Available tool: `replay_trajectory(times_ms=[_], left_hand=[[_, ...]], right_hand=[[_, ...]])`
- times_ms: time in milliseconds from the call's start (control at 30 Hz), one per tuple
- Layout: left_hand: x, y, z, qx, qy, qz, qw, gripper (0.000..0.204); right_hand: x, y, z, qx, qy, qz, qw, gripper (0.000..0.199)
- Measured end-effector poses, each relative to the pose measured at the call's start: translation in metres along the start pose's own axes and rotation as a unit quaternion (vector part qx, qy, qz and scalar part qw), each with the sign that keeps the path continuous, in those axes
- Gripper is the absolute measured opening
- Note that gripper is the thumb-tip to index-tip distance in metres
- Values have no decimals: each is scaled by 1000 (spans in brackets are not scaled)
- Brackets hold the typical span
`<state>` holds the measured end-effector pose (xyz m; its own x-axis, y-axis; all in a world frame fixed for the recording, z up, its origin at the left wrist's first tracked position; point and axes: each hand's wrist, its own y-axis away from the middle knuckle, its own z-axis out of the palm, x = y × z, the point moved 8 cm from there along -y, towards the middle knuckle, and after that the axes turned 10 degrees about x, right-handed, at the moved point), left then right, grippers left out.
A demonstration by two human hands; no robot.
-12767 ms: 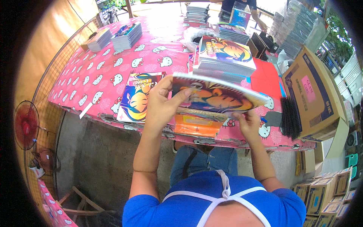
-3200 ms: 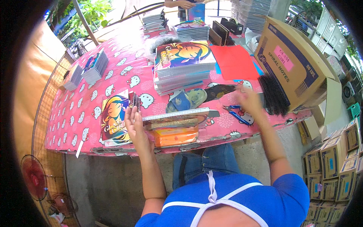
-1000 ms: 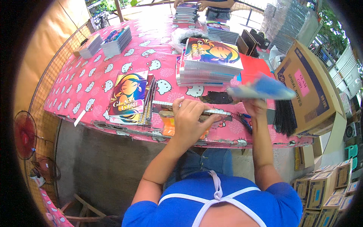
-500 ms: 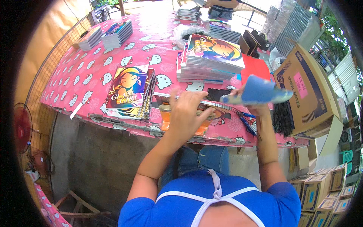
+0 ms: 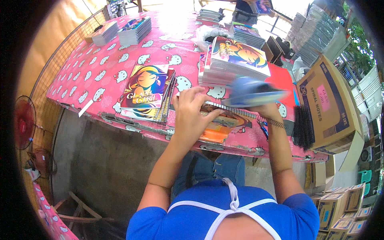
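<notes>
A spiral notebook (image 5: 244, 113) stands with its coiled edge up at the table's front, beside an orange block (image 5: 215, 134). My left hand (image 5: 191, 110) grips its left end, thumb on the near side and fingers over the top. In my right hand (image 5: 266, 111) is a flat blue object (image 5: 252, 93), smeared by motion, held just above the notebook's coil; its kind cannot be made out. A loose dark coil (image 5: 277, 123) hangs at my right wrist. To the left lie several finished-looking spiral notebooks (image 5: 146, 88) with an illustrated cover.
Behind my hands rises a tall notebook stack (image 5: 238, 60). More stacks (image 5: 135, 31) stand at the far left. A bundle of black coils (image 5: 304, 128) leans by a big cardboard box (image 5: 330, 104) at right. Across the table another person (image 5: 246, 12) holds a notebook.
The blue object has swung left and lower, over the notebook's coil. My left hand keeps its place on the notebook. The whole view has shifted slightly.
</notes>
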<state>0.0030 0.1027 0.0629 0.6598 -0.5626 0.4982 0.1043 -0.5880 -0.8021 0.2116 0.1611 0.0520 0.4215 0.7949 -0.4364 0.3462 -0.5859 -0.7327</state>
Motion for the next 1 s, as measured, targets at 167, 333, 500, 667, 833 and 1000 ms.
replay_trajectory(times_ms=[167, 333, 500, 667, 833, 1000], left_hand=[[-16, 3, -19, 36, -18, -54, 998, 39], [-33, 6, -21, 31, 42, -90, 995, 48], [-54, 18, -17, 20, 124, -197, 972, 54], [-76, 31, -8, 84, 347, -286, 889, 58], [-87, 43, -4, 76, 396, -343, 848, 43], [-91, 43, -12, 66, 378, -370, 846, 36]], right_hand=[[16, -11, 18, -13, -104, 225, 969, 41], [19, -16, 40, -76, -72, 243, 964, 51], [12, -23, 59, -101, -64, 222, 968, 41], [14, -13, 68, -21, -419, 352, 836, 43], [10, -44, 74, -71, -40, 161, 984, 48], [9, -32, 77, -91, 18, 188, 978, 34]])
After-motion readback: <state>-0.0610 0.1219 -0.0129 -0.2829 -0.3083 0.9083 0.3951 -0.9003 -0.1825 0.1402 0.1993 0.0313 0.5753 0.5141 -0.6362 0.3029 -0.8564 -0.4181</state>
